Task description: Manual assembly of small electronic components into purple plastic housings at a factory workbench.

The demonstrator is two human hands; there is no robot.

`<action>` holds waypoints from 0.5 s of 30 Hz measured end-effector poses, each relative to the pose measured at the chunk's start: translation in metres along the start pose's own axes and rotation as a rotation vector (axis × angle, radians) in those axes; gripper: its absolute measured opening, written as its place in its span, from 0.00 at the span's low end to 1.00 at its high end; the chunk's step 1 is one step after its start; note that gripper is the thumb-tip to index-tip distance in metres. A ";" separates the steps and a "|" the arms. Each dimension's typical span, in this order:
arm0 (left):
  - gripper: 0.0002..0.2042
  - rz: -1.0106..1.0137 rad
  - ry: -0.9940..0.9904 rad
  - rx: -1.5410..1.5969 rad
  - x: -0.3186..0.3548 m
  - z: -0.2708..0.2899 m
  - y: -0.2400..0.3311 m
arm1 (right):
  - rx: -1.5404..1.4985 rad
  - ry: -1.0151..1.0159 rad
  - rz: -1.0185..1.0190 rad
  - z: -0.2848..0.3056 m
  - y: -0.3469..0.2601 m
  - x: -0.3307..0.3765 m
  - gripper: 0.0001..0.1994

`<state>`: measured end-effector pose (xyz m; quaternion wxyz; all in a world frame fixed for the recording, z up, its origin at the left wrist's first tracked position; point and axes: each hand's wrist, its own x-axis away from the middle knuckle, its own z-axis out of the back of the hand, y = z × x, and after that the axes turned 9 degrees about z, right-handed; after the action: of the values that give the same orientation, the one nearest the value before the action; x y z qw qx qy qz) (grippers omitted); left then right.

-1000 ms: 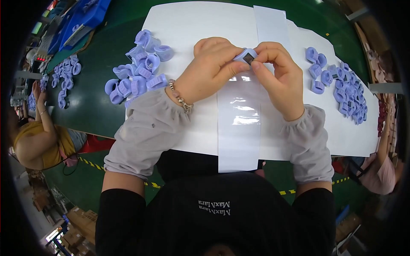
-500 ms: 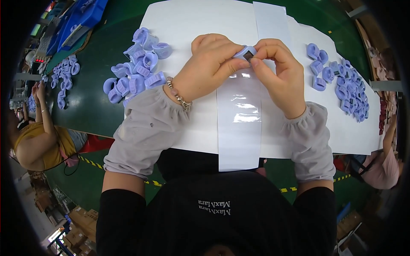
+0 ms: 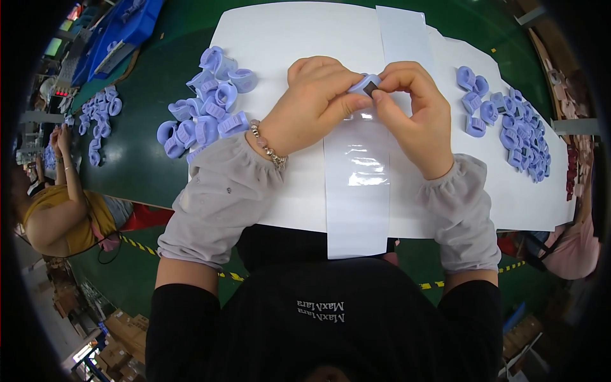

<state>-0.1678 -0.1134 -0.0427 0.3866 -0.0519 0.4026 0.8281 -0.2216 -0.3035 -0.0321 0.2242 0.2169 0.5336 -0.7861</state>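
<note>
Over the white sheet, a periwinkle digital wristwatch [image 3: 366, 85] with a dark square face is held up between both hands. My left hand [image 3: 312, 99] grips its left side, thumb below and fingers curled behind. From the other side, my right hand [image 3: 417, 105] pinches at the edge by the dark face with thumb and forefinger; any small piece between these fingertips is too small to make out. Beneath the hands runs a glossy clear-and-white strip [image 3: 358, 210]. A heap of curled periwinkle watches [image 3: 207, 102] lies left of my left hand, and another watch pile [image 3: 525, 137] lies to the right.
The white sheet [image 3: 286, 32] covers much of the dark green table [image 3: 143, 143]. More periwinkle pieces [image 3: 98, 114] lie at the far left, below a blue bin [image 3: 130, 32]. Another person [image 3: 70, 204] sits at the left, and part of one [image 3: 573, 251] shows at the right.
Both hands stay on the watch with nearly the same grip. The whole view has shifted slightly, and the watch is tilted a little differently.
</note>
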 end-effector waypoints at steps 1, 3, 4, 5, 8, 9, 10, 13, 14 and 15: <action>0.10 -0.006 0.005 0.011 -0.001 0.001 0.001 | 0.000 0.004 0.005 0.000 -0.002 -0.002 0.07; 0.10 -0.008 0.013 0.007 -0.001 0.005 0.001 | -0.011 0.009 -0.145 -0.002 -0.011 -0.004 0.07; 0.10 -0.017 -0.032 0.039 -0.002 0.007 0.000 | -0.021 0.011 -0.133 -0.004 -0.012 -0.005 0.07; 0.11 -0.030 -0.072 0.067 -0.002 0.011 0.001 | -0.162 -0.001 -0.228 -0.003 -0.013 -0.005 0.07; 0.08 -0.069 0.016 0.130 -0.001 0.010 0.003 | -0.339 0.048 -0.391 -0.001 -0.022 -0.010 0.08; 0.08 -0.076 0.030 0.078 -0.003 0.009 0.011 | -0.297 0.049 -0.372 0.004 -0.014 -0.005 0.09; 0.09 0.128 0.080 0.342 -0.003 0.006 0.023 | -0.254 0.055 -0.351 0.010 -0.007 0.000 0.09; 0.14 0.357 0.331 0.609 -0.013 0.046 0.014 | -0.257 0.061 -0.397 0.010 -0.011 0.004 0.08; 0.17 0.388 0.499 0.656 -0.022 0.064 0.007 | -0.276 0.054 -0.406 0.010 -0.011 0.006 0.08; 0.20 0.391 0.577 0.569 -0.032 0.098 -0.007 | -0.289 0.047 -0.421 0.010 -0.012 0.006 0.08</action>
<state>-0.1182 -0.0605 0.0317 0.0937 -0.0952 0.7080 0.6934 -0.2348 -0.3093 -0.0232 0.0719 0.0849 0.6790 -0.7256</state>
